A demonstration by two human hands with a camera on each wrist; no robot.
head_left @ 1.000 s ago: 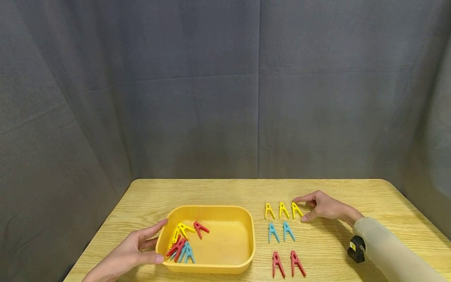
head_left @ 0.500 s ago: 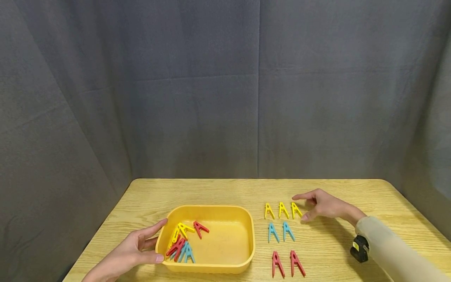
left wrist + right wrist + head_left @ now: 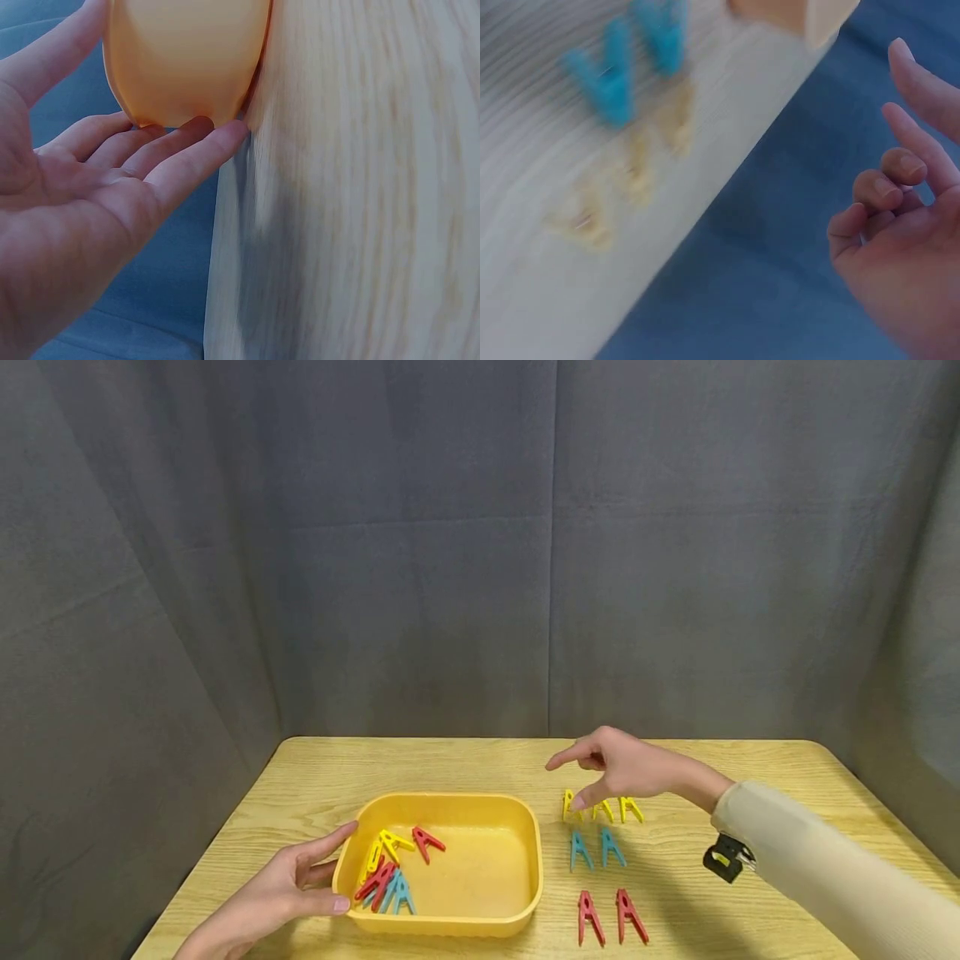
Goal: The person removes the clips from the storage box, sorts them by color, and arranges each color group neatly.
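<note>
Pegs in three colours fill the near-left corner of the yellow tub (image 3: 525,860) on the table (image 3: 465,764): two yellow pegs (image 3: 384,850), a red peg (image 3: 427,842) lying apart from the heap, more red pegs (image 3: 375,885) and blue pegs (image 3: 397,893). The rest of the tub's floor is bare.

Right of the tub, sorted pegs lie in three rows: the yellow row (image 3: 630,810) farthest from the person, the blue row (image 3: 596,850) in the middle, the red row (image 3: 607,917) nearest.

The left hand (image 3: 273,893) rests against the tub's left wall, fingers straight and spread, thumb on the near corner. The left wrist view shows what the head view hides: fingertips (image 3: 217,139) tucked under the tub's curved base at the table's edge.

The right hand (image 3: 618,764) hangs above the yellow row, holding nothing, index finger stretched toward the tub and the other fingers loosely bent. The right wrist view, blurred, shows the curled fingers (image 3: 885,187) off the table, with blue and yellow pegs smeared below and a corner of the tub at the top.

A second ago the right hand lay low on the table just right of the yellow row; it has since lifted and swung toward the tub. The left hand and tub have stayed put, and the rows are unchanged.
</note>
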